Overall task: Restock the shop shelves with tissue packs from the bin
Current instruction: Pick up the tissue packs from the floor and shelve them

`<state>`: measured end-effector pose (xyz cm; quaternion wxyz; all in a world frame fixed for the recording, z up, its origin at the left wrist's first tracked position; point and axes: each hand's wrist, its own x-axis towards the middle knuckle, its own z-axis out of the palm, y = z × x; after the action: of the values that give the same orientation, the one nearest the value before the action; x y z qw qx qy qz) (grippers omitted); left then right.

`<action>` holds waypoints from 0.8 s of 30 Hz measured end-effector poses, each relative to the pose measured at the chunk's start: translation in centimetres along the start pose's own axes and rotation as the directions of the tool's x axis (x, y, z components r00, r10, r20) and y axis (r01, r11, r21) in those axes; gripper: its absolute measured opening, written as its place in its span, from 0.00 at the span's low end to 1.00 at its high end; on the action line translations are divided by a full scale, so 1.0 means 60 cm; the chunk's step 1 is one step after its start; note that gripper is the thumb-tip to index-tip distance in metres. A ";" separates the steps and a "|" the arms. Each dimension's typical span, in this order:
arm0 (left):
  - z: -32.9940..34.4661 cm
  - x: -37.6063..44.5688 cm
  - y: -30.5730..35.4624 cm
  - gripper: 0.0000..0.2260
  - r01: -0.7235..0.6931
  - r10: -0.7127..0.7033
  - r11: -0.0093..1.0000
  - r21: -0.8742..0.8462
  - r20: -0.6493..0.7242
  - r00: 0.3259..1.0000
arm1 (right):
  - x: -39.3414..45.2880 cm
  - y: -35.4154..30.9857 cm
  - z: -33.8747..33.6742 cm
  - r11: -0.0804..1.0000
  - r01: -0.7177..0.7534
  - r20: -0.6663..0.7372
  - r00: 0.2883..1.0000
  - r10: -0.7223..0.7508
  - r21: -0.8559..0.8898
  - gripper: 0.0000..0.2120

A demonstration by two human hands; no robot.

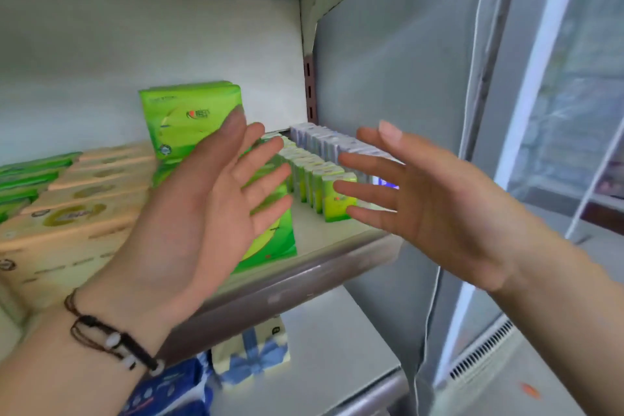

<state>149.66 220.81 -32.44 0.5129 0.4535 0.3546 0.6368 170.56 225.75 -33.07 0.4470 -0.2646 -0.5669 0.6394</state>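
Both my hands hover palms inward in front of a shop shelf (314, 267), fingers spread and holding nothing. My left hand (202, 209) is in front of a large green tissue pack (273, 233) lying at the shelf front; another green pack (189, 118) stands upright behind it. My right hand (422, 192) floats just right of a row of small green tissue packs (317, 179). A row of small pale lilac packs (324, 140) runs beside them to the back. No bin is in view.
Beige tissue boxes (77, 209) and flat green packs (30, 172) fill the shelf's left part. A grey side panel (388, 78) closes the right end. On the lower shelf (331, 348) sit a blue-and-yellow pack (253, 355) and blue packs. A glass-door cooler (557, 111) stands at right.
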 end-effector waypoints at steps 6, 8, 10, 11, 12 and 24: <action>0.081 -0.015 -0.138 0.48 0.103 -0.101 0.995 -0.003 0.159 0.982 | -0.138 0.061 -0.096 0.997 0.009 -0.140 0.990 0.002 0.077 0.37; 0.108 -0.023 -0.203 0.48 0.186 -0.192 0.981 0.045 0.201 0.961 | -0.185 0.099 -0.131 0.996 -0.014 -0.202 0.979 0.031 0.088 0.41; 0.128 -0.040 -0.280 0.46 0.267 -0.279 0.960 0.082 0.258 0.925 | -0.236 0.144 -0.162 0.994 -0.058 -0.268 0.960 0.081 0.091 0.39; 0.136 -0.055 -0.318 0.45 0.307 -0.322 0.947 0.095 0.279 0.905 | -0.262 0.169 -0.178 0.991 -0.089 -0.299 0.947 0.115 0.100 0.34; 0.143 -0.073 -0.354 0.43 0.352 -0.368 0.930 0.107 0.292 0.883 | -0.288 0.193 -0.189 0.985 -0.124 -0.332 0.930 0.156 0.117 0.30; 0.156 -0.317 -0.646 0.42 0.576 -0.647 0.762 0.296 0.329 0.687 | -0.608 0.433 -0.293 0.937 -0.267 -0.713 0.610 0.347 0.227 0.43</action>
<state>172.52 210.78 -68.90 0.7185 0.4738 0.4217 0.2854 195.17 203.61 -68.00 0.5346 -0.5726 -0.2494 0.5693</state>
